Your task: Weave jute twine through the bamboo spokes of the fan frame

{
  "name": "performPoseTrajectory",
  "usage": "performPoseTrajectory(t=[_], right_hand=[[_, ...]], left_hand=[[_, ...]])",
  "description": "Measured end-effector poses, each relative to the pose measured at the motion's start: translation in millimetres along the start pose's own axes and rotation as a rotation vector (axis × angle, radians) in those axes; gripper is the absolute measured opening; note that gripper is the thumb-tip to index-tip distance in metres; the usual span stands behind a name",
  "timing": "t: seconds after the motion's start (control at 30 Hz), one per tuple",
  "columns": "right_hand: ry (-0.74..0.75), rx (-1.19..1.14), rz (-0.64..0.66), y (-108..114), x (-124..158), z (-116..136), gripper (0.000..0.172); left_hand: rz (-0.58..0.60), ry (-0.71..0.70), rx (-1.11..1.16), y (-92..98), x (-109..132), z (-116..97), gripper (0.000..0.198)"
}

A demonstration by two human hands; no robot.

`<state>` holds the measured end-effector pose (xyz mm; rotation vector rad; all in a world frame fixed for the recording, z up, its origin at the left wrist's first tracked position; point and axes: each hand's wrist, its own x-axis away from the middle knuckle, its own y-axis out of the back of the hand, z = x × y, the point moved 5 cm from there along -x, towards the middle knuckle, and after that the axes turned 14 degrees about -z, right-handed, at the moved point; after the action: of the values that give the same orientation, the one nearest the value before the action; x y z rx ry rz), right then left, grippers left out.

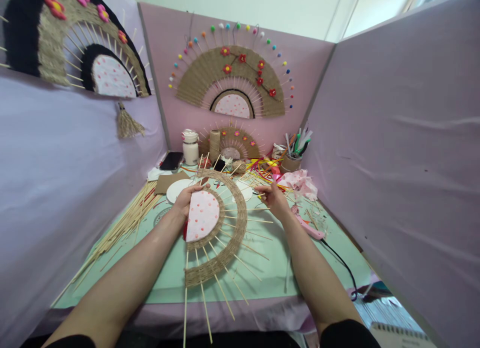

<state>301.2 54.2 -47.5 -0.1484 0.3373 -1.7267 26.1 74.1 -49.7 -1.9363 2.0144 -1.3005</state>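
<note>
My left hand [184, 200] grips the straight edge of a half-round woven fan [241, 223], held upright on its side above the table. A white cloth half-disc with pink dots [203, 215] forms its centre. Around that run two bands of woven brown twine, and thin bamboo sticks [221, 293] fan out past the outer band. To the right of the fan, near the stick tips, my right hand [274, 200] is closed with thumb and fingers pinched together. Something small and thin seems to be between them, too small to make out.
Loose bamboo sticks [116, 228] lie at the left, near a phone [171, 161] and white bottle [190, 147]. A pink glue gun [309, 228] with a black cord lies right. Behind are a twine spool [214, 146], a tool pot [291, 163] and a finished fan [198, 78] on the partition.
</note>
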Motion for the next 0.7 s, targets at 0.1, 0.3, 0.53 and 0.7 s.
performPoseTrajectory(t=[0.1,0.3,0.53,0.7], right_hand=[[-0.052,0.002,0.113,-5,4,-2,0.061],[-0.101,0.095,0.233,-8,11,-8,0.053],[-0.162,0.120,0.328,-18,21,-5,0.046],[-0.079,0.203,0.372,-18,26,1,0.044]], left_hand=[[0.011,-0.016,0.013,-0.3,1,0,0.020],[0.025,-0.031,0.032,-2.7,5,1,0.020],[0.031,-0.025,0.069,-5.6,5,5,0.019],[-0.002,-0.014,0.046,-7.4,6,10,0.019]])
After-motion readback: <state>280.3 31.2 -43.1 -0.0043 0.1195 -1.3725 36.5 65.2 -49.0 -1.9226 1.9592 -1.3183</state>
